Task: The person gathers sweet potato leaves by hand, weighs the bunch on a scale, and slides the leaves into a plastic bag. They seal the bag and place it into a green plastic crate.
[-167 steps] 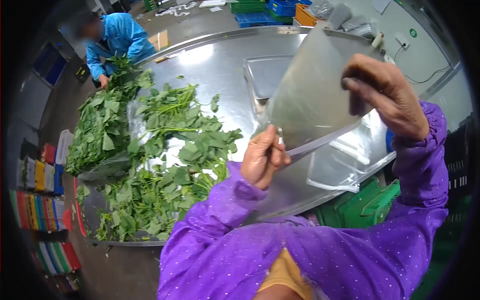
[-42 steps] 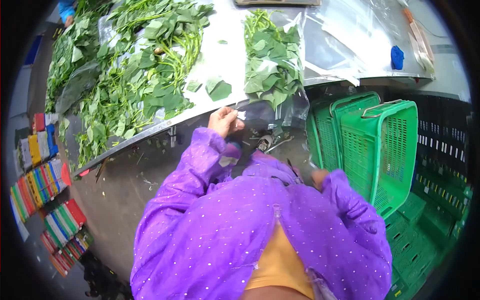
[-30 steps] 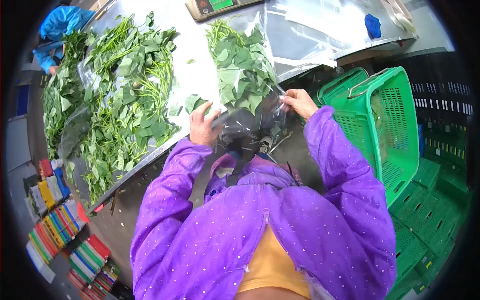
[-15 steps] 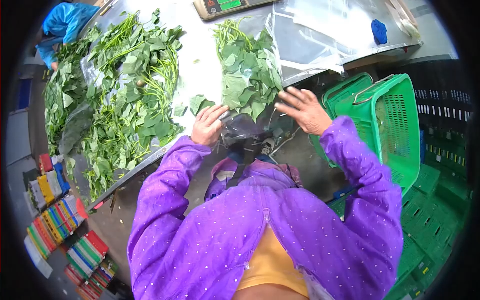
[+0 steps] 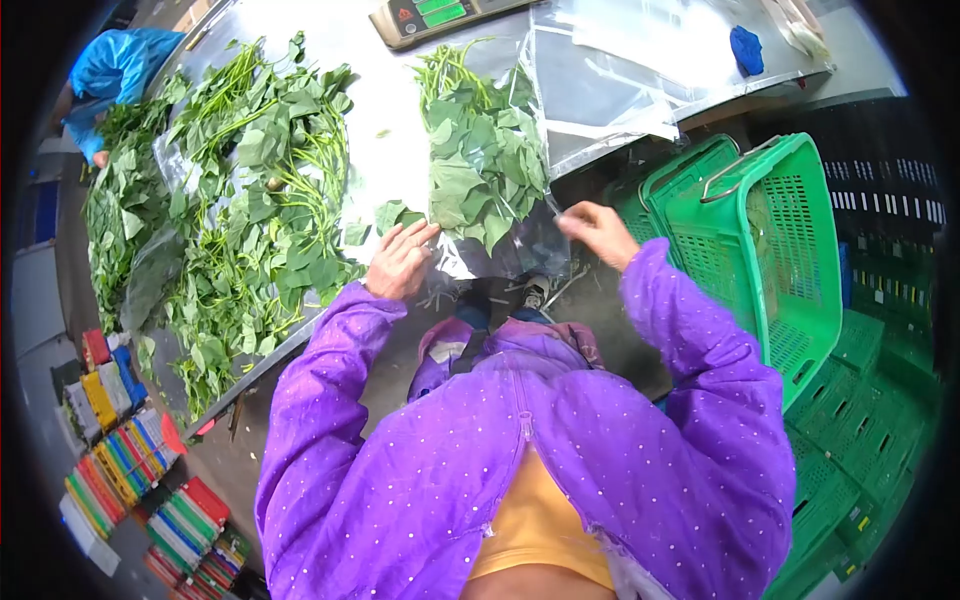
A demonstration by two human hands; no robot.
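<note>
Here, a clear plastic bag stuffed with green leafy stems lies at the near edge of the steel desk, its open mouth hanging just over the rim toward the person. The left hand rests at the bag's lower left corner, fingers spread and laid flat against the plastic and a loose leaf beside it, not closed around anything. The right hand is at the bag's lower right corner, its fingers bunched together at the film's edge; whether they actually pinch the plastic cannot be told. The bag thus sits between the two hands, slightly beyond them. To the left on the desk spreads a heap of loose greens, and a digital scale stands just past the bag's far end. Flat empty bags lie to the right, with a blue cloth farther on. A green plastic basket stands below the desk's right side. Another person in a blue jacket works at the far left.
</note>
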